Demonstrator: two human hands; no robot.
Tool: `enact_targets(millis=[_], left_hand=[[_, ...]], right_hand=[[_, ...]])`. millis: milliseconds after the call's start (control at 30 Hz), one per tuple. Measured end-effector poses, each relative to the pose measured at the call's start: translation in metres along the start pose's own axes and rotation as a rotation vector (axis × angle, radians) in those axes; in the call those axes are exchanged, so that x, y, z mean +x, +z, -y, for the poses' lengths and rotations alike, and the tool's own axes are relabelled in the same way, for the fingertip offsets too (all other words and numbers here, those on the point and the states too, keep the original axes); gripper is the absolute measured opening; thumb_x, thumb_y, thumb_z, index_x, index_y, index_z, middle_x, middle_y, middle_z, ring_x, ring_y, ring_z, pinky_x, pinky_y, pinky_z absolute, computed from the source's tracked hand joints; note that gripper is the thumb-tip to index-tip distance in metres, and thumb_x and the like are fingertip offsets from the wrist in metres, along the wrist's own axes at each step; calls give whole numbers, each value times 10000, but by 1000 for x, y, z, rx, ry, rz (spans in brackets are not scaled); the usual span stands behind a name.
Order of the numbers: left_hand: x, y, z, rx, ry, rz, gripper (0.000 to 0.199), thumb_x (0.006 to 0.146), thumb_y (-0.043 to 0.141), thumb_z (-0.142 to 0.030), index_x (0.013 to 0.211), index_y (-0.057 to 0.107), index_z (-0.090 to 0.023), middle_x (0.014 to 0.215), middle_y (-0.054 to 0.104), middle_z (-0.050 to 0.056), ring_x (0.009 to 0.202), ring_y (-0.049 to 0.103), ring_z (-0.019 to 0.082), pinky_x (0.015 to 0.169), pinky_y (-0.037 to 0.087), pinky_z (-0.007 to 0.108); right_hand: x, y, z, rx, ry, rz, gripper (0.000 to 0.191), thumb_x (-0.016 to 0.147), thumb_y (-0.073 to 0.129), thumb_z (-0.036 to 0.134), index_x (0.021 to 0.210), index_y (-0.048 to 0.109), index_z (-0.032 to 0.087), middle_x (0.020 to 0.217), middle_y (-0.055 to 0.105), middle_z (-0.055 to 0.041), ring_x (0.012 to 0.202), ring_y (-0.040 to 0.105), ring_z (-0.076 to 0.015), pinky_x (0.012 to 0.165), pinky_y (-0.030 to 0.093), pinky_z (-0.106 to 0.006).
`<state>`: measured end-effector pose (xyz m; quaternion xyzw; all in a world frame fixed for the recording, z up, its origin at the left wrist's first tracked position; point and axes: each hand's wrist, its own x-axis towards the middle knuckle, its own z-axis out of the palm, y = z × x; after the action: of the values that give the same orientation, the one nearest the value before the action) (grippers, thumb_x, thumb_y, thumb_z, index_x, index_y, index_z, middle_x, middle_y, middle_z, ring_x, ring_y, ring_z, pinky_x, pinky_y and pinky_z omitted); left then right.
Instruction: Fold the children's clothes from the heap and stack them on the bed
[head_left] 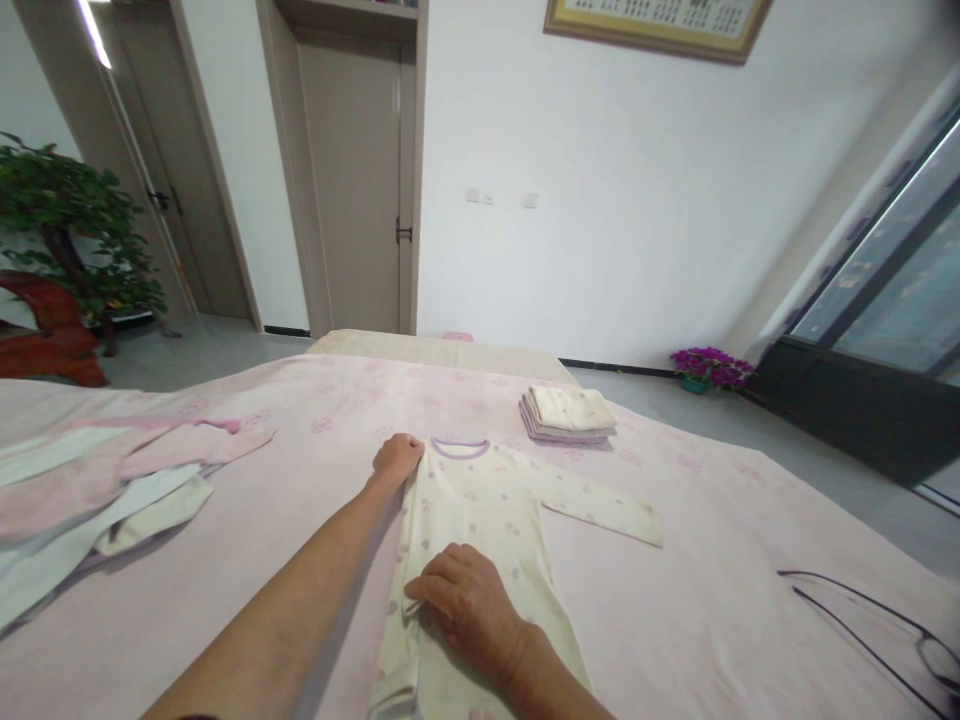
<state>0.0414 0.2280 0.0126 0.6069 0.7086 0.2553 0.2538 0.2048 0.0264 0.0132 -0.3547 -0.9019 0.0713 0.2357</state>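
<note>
A cream long-sleeved child's shirt with small prints and a lilac neckline lies flat in front of me. Its right-hand sleeve stretches out sideways, while the left side is folded inward over the body. My left hand is closed on the shirt's shoulder beside the collar. Lower down, my right hand pinches the cuff end of the folded sleeve against the shirt's front. Part of the shirt is hidden under my right hand and forearm.
The shirt lies on a pink patterned cloth. Beyond it sits a stack of folded clothes. Loose garments are heaped at the left, and eyeglasses lie at the right. Purple flowers stand by the far wall.
</note>
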Motion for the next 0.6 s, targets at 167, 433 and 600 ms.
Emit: enact_targets(millis=[167, 433, 600], left_hand=[[3, 4, 5, 61, 79, -29, 124, 789, 593, -297, 844, 682, -230, 946, 732, 61, 913, 656, 224, 740, 437, 280], [-48, -27, 27, -48, 239, -44, 197, 906, 469, -332, 912, 618, -204, 913, 693, 18, 823, 620, 158, 740, 444, 245], [-143, -56, 52, -10, 655, 99, 367, 977, 370, -337, 678, 527, -194, 682, 562, -2, 674, 525, 147, 664, 405, 272]], right_hand=[[2, 1, 1, 82, 73, -13, 231, 812, 599, 118, 987, 662, 255, 894, 664, -11, 841, 536, -178, 776, 373, -302], [2, 4, -3, 188, 166, -89, 269, 779, 578, 51, 948, 671, 238, 882, 654, -6, 856, 550, -168, 794, 378, -289], [3, 5, -9, 213, 254, -176, 214, 835, 546, 68, 891, 677, 228, 823, 639, -5, 815, 552, -156, 771, 379, -274]])
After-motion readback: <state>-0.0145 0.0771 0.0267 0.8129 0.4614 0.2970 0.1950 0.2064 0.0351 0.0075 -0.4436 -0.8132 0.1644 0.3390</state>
